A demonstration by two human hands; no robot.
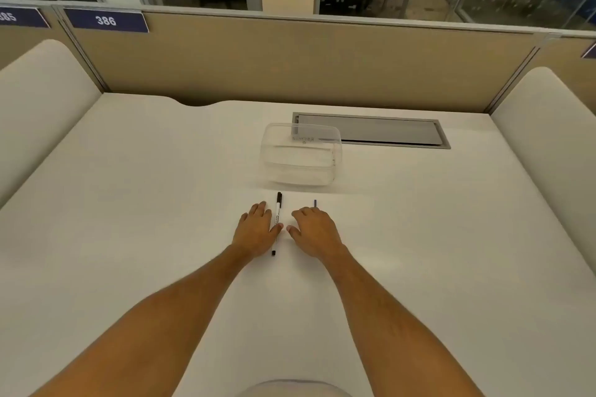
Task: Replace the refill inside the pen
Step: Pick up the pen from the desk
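Observation:
A white pen (pixel 276 219) with a black cap and black tip lies on the white desk, pointing away from me. My left hand (pixel 256 230) rests flat just left of it, thumb touching the barrel. My right hand (pixel 314 230) lies palm down to the pen's right, fingers spread, holding nothing. A thin blue refill (pixel 315 203) pokes out beyond the right hand's fingertips; most of it is hidden under the hand.
A clear plastic box (pixel 301 156) stands on the desk (pixel 129 203) just beyond the pen. Behind it is a grey cable hatch (pixel 387 132). Beige partitions wall the desk at the back and both sides.

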